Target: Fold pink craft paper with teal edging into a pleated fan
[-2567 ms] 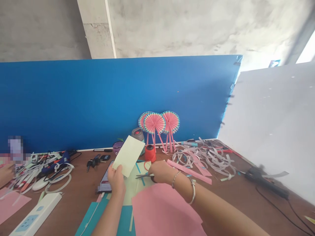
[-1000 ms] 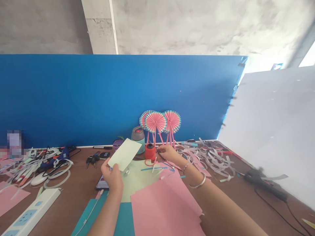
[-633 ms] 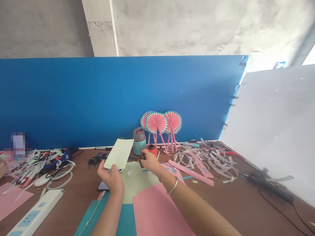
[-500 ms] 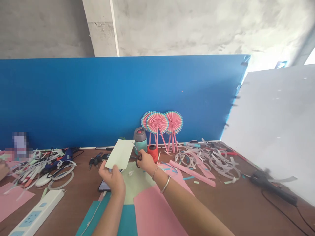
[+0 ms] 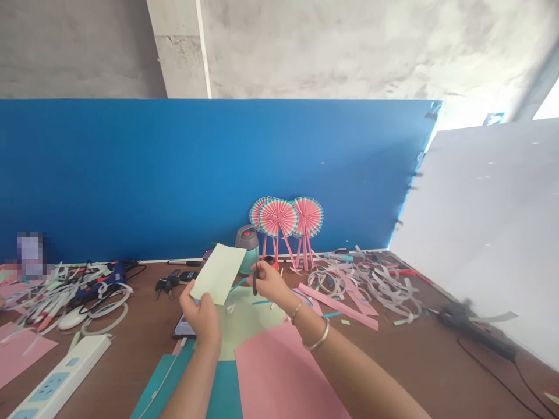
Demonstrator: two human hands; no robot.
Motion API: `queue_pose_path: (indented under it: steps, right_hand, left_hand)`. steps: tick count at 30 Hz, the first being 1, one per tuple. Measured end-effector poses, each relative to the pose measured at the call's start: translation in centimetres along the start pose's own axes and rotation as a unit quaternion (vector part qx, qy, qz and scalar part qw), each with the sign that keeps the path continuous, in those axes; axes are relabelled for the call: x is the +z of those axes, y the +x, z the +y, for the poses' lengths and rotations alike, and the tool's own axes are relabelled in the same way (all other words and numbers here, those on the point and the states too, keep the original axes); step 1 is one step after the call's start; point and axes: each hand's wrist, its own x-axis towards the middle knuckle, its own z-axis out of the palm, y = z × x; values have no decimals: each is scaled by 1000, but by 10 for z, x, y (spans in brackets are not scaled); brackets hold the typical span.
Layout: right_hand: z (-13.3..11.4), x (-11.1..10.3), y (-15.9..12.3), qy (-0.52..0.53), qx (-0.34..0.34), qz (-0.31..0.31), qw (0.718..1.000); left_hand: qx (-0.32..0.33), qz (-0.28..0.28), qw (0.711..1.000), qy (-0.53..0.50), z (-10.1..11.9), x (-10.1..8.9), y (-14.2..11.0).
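The hands (image 5: 203,317) hold pale paper (image 5: 219,273) (left), long axis slanting away rightward, and scissors (image 5: 255,283) (right).

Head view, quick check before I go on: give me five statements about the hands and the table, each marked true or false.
1. The left hand holds a pale green sheet. True.
2. The right hand is empty. False: it holds dark-handled scissors.
3. Round pink fans stand in front of the blue partition. True.
4. The keys lie on the white power strip. False: they lie on the brown tabletop.
5. The phone is to the right of the scissors. False: the phone is to their left.
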Motion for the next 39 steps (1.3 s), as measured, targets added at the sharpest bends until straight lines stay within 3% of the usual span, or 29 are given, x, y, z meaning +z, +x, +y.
queue_pose_path:
  steps: [7, 11, 17, 25, 29, 31, 39]
  right_hand:
    - [23, -27, -53, -73, -57, -58, 994]
    - [32, -43, -64, -172, -14, -24, 985]
    - [35, -54, -72, -341, 37, 4, 939]
    - [14, -21, -64, -359, 23, -32, 932]
    - [3, -2, -50, -348, 26, -49, 936]
    - [-3, 6, -42, -339, 27, -50, 939]
    - [-7, 35, -19, -290, 44, -70, 954]
  left_hand:
    - [-22, -80, 988, 127, -4, -5, 2]
    - [-16, -130, 971, 201, -3, -6, 6]
    - [8, -195, 932, 305, 2, -5, 0]
    - [43, -228, 887, 399, 7, -7, -4]
    - [82, -266, 800, 532, 20, -6, -9]
    - [89, -266, 776, 565, 28, -5, -12]
    - [96, -269, 759, 585, 41, -3, -16]
